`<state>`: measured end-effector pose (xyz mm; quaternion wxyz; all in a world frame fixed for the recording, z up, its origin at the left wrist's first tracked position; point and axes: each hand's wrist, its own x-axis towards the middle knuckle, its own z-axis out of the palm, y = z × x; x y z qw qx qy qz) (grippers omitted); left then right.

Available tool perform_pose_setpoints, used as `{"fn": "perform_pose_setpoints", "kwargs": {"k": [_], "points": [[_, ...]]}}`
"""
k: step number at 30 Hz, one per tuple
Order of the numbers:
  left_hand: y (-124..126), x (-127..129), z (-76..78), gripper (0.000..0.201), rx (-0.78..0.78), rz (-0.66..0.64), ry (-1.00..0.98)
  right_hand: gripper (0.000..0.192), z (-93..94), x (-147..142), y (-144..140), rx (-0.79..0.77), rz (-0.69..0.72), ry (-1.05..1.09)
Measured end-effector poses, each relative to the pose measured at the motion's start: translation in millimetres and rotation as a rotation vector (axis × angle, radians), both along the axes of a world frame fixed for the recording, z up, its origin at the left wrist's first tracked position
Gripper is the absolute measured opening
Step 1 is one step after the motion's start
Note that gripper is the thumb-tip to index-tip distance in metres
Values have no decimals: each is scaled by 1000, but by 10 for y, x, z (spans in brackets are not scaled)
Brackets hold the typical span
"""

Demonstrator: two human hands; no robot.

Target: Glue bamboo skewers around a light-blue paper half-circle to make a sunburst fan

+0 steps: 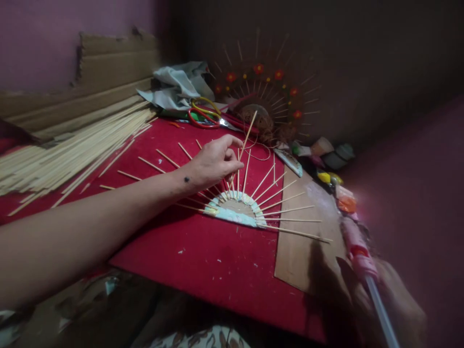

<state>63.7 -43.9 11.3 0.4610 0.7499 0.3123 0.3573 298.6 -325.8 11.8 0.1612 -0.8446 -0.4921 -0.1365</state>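
- Purple walls (413, 208) stand around a dim room.
- The red work surface (224, 256) bears a half-round base (237, 210), sticks (286, 211) fanning from its curved edge.
- The right hand (393, 295) grasps a pink glue gun (358, 246), well apart.
- The left hand (215, 162) pinches one tilted stick (251, 126): apparently placing it, which calls for steady alignment.

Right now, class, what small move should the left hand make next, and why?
Probably steady the held stick against the half-round piece's curved edge: the left hand pinches it at a slant, its lower end appears close to that edge, and other sticks fan out from there. The right hand holds the pink glue gun off to the side.
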Motion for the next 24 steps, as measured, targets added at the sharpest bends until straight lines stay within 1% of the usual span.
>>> {"fn": "perform_pose_setpoints", "kwargs": {"k": [2, 3, 5, 6, 9, 12, 14, 17, 22, 24], "points": [[10, 27, -19, 47, -39, -29, 13, 55, -58, 250, -121, -46, -191, 34], [19, 54, -27, 50, -60, -39, 22, 57, -77, 343, -158, -71, -269, 72], [37, 135, -39, 52, -75, -58, 57, 65, -93, 460, -188, -137, -357, 154], [43, 187, -41, 51, -66, -69, 85, 70, -94, 491, -190, -153, -376, 186], [37, 361, -31, 42, 13, -77, 222, 81, -99, 532, -187, -149, -367, 243], [12, 510, -10, 41, 120, -44, 369, 78, -134, 569, -219, -132, -326, 249], [9, 577, -12, 44, 153, -25, 428, 73, -163, 596, -254, -119, -278, 236], [30, 631, -44, 47, 153, -4, 475, 72, -178, 599, -285, -84, -232, 217], [44, 669, -79, 48, 122, 15, 508, 73, -111, 515, -260, -31, -316, 223], [36, 682, -73, 47, 131, 18, 531, 74, -98, 498, -254, 1, -313, 215]]}}
